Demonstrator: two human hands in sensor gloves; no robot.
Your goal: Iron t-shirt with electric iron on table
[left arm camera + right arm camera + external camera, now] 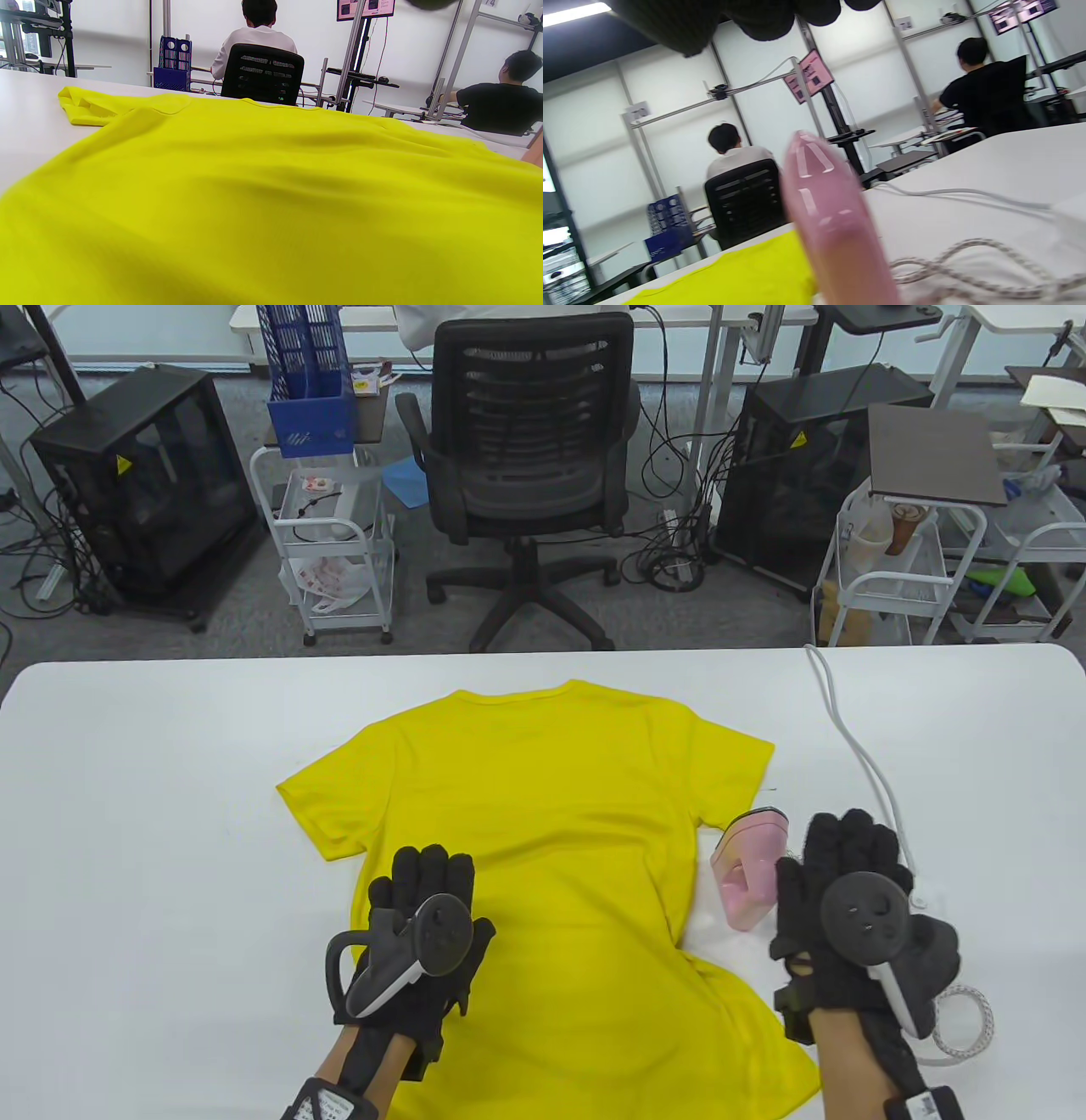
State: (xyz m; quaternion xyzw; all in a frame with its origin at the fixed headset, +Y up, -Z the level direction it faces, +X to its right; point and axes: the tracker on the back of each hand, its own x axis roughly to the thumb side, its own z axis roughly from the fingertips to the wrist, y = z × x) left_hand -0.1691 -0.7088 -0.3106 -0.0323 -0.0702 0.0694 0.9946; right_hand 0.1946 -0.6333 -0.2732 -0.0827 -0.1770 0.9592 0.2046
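Note:
A yellow t-shirt [551, 831] lies spread flat on the white table [153, 780], collar toward the far edge. It fills the left wrist view [271, 190]. My left hand [420, 929] rests flat on the shirt's lower left part, fingers spread. A pink electric iron [751, 869] stands on the table just right of the shirt; it shows close up in the right wrist view [831, 220]. My right hand [848, 899] hovers beside the iron's right side with fingers extended, holding nothing.
The iron's white cable [857, 746] runs from the far table edge toward my right hand, and a braided cord [963, 1027] coils at the front right. A black office chair [526, 449] and carts stand beyond the table.

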